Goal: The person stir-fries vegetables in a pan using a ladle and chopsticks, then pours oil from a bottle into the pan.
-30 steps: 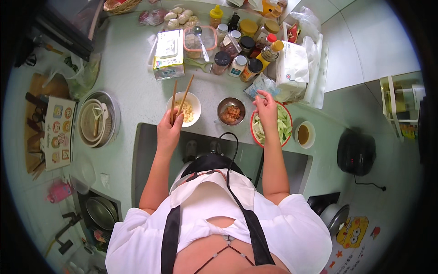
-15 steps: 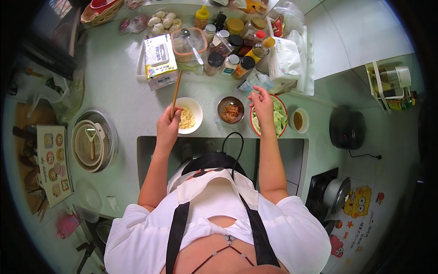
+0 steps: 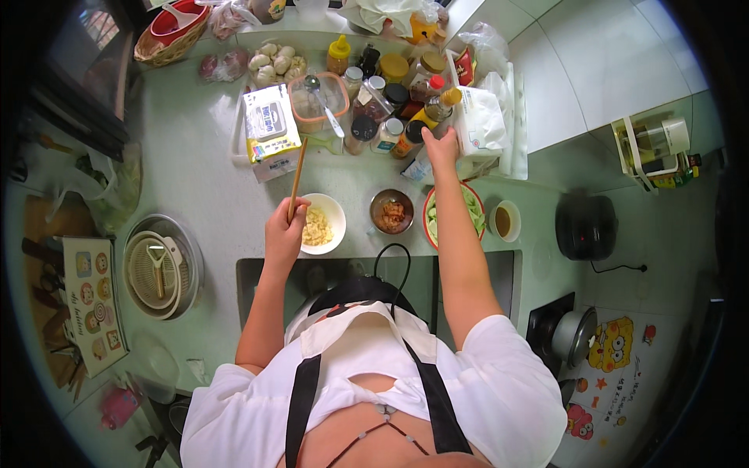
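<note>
My left hand (image 3: 284, 232) holds a pair of wooden chopsticks (image 3: 296, 178) pointing up and away, just left of a white bowl (image 3: 334, 207) with pale yellow chopped food. My right hand (image 3: 441, 146) reaches far over the counter to the cluster of seasoning bottles and jars (image 3: 398, 109), fingers at a yellow-capped bottle (image 3: 435, 111); whether it grips the bottle is unclear. Under my right forearm sits a red-rimmed plate of green slices (image 3: 474, 210). A small metal bowl with reddish food (image 3: 392, 210) stands between the two dishes.
A small sauce cup (image 3: 505, 221) is right of the plate. A boxed carton (image 3: 269, 132) and a clear tub with a spoon (image 3: 317, 101) stand behind. Stacked strainers (image 3: 160, 265) lie left, a black pot (image 3: 585, 226) right, garlic bulbs (image 3: 273, 62) at the back.
My right hand has left the plate of green slices and stretched forward to the seasoning bottles. The left hand with the chopsticks has lifted out of the white bowl to its left edge.
</note>
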The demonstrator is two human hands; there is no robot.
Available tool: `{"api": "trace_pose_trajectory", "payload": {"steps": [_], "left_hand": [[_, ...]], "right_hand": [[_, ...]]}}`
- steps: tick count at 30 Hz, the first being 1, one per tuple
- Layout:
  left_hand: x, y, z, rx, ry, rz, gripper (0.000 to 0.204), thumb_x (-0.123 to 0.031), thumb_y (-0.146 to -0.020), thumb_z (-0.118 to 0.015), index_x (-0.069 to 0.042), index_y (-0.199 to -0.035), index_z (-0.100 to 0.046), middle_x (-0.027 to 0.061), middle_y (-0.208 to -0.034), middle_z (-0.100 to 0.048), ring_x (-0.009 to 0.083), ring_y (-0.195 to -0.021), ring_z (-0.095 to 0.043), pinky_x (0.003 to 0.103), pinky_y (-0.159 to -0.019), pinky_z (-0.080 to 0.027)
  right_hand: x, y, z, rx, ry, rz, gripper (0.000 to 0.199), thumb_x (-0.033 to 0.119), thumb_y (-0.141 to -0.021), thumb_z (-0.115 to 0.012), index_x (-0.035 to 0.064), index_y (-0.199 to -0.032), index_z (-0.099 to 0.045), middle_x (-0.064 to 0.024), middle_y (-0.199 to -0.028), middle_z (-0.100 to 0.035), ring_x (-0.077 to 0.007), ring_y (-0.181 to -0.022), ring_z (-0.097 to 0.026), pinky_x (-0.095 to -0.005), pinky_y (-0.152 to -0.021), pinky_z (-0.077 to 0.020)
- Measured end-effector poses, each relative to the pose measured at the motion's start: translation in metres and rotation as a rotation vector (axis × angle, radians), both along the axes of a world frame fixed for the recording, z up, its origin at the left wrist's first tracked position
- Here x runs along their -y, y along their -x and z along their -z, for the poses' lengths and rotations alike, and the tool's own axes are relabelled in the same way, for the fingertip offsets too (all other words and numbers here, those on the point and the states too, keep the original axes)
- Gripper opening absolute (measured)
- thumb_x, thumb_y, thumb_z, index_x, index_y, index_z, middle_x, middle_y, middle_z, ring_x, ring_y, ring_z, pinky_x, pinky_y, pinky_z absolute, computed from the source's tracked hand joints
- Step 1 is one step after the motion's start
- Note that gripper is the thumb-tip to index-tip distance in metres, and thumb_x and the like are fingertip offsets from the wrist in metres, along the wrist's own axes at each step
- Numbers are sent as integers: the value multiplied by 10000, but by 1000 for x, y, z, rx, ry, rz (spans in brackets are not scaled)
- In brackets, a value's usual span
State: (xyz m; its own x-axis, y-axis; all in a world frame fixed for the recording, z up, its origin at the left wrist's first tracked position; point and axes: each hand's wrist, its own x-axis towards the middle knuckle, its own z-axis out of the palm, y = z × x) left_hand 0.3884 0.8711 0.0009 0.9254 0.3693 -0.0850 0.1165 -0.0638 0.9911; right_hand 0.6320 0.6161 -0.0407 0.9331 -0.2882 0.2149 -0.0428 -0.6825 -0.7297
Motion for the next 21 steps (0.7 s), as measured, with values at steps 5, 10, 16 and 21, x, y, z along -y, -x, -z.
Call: {"api": "trace_pose_trajectory", "payload": {"steps": [5, 10, 16, 21], "left_hand": [[-4, 0, -7, -25, -58, -46, 114, -124, -860, -514, -16, -875, -546, 12, -632, -471, 82, -605, -435, 239, -553, -366], [-10, 0, 1, -35, -67, -75, 117, -120, -855, -513, -13, -883, -552, 18, -649, -492, 89, -616, -444, 239, -568, -376], [-13, 2, 1, -41, -84, -89, 119, -121, -854, -515, -14, -884, -557, 21, -666, -507, 95, -622, -445, 240, -574, -378], [-15, 2, 2, -78, -55, -83, 123, -131, -857, -520, -18, -887, -559, 11, -663, -499, 82, -623, -436, 234, -571, -374]], "right_hand": [[-6, -46, 0, -120, 27, 55, 678, 356, -594, -763, -30, -1091, -513, -189, -1012, -599, -324, -951, -571, -371, -813, -435], [-25, -46, -7, -57, -12, 242, 701, 377, -554, -786, -57, -1042, -531, -205, -997, -598, -335, -934, -575, -382, -804, -441], [-33, -31, -21, 18, -13, 255, 657, 332, -560, -776, -38, -1042, -524, -229, -1006, -581, -379, -945, -548, -401, -814, -432], [-40, -20, -25, 172, 14, 202, 645, 312, -584, -756, -10, -1074, -487, -213, -993, -586, -382, -941, -545, -412, -815, -426]]}}
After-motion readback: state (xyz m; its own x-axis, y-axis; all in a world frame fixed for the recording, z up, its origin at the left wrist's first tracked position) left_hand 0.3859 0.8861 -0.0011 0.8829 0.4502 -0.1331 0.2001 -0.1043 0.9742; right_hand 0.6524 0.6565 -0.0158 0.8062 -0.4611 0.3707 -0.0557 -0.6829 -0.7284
